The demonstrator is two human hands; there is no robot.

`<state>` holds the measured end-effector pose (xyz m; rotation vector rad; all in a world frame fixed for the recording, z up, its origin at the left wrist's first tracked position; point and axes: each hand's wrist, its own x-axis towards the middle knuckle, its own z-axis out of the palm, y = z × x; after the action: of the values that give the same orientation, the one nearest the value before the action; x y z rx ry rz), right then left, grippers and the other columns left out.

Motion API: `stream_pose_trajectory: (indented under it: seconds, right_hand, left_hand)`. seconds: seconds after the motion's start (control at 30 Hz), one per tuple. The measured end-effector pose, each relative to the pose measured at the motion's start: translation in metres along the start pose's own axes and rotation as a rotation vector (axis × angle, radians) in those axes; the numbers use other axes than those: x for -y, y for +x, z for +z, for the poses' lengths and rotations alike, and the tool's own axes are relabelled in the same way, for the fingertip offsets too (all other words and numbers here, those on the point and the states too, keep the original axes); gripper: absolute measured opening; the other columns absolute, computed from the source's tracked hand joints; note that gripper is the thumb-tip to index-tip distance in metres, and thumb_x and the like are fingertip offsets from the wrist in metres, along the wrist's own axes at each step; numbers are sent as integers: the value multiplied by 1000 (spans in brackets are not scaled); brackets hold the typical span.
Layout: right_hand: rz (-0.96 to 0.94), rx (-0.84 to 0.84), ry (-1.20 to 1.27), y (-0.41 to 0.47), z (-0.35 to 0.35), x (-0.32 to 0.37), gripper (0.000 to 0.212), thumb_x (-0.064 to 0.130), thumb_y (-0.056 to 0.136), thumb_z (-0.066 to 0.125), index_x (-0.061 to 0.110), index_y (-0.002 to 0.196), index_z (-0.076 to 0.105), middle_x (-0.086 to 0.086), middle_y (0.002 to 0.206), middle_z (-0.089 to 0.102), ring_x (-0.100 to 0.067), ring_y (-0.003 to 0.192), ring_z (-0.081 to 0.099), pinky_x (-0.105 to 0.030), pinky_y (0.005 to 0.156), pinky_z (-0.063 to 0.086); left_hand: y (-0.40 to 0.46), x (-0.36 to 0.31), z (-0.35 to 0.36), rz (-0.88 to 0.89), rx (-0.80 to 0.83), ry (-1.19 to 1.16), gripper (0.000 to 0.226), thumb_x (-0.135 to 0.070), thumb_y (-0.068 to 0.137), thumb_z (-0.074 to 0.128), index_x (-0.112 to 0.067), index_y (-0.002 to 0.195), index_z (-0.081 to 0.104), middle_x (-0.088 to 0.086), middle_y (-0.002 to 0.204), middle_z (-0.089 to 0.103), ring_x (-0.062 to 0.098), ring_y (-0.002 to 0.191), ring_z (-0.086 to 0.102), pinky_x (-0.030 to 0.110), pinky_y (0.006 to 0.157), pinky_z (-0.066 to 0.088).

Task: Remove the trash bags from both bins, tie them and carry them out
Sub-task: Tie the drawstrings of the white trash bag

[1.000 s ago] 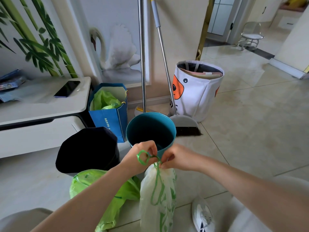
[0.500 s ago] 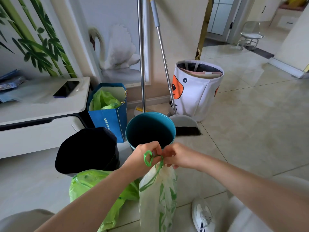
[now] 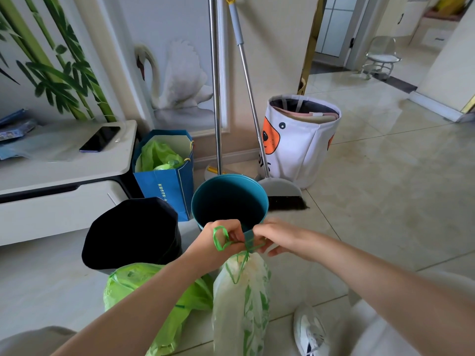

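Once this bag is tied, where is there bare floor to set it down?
Bare floor runs right of the teal bin and broom head. Left is crowded: black bin, green bag, blue paper bag.

The white-and-green patterned plastic trash bag (image 3: 244,304) runs off the bottom edge, and the left forearm covers part of the light green plastic trash bag (image 3: 154,286). Both metal poles (image 3: 214,86) are cut off at the top; the white sneaker (image 3: 309,332) is blurred.
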<state>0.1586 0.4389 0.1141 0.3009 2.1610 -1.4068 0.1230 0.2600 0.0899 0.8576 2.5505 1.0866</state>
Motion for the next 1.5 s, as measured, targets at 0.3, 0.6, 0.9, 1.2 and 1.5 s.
stream_pose_trajectory:
  seconds: [0.3,0.6,0.9,1.2,1.5]
  right_hand:
    - [-150,-199,-802,-6,-25,-6,35,21,83,58,20,57,36,4,57,37,-19,58,40,-24,45,25]
    - [136,-179,386,2,-38,-6,18,23,94,56,8,88,64,-13,84,74,-26,76,72,-35,76,56]
    - [104,-81,824,5,-32,-4,22,14,98,47,6,82,59,-3,49,53,-20,53,65,-39,73,57]
    - [225,-196,626,25,-29,-19,21,5,96,44,6,79,57,3,38,33,-12,38,40,-30,47,55]
    - [340,-241,413,30,-29,-32,20,0,93,44,4,76,54,4,30,32,-13,41,37,-30,53,46]
  left_hand:
    - [-8,9,-9,-61,11,-2,12,-15,74,75,-17,72,63,-5,74,67,10,71,63,27,67,54]
    - [-23,10,-22,-217,2,-66,6,-18,74,77,-21,73,72,-5,74,71,3,67,64,16,64,52]
    - [-46,20,-34,-383,-8,-107,9,-23,74,79,-26,67,74,-3,60,70,3,54,60,18,57,51]
    - [-79,49,-36,-452,57,24,9,-20,75,77,-20,69,71,-5,62,67,2,54,57,15,55,48]
    - [-103,76,-40,-421,253,252,8,-31,84,67,-34,76,67,-9,72,70,1,60,65,12,62,52]
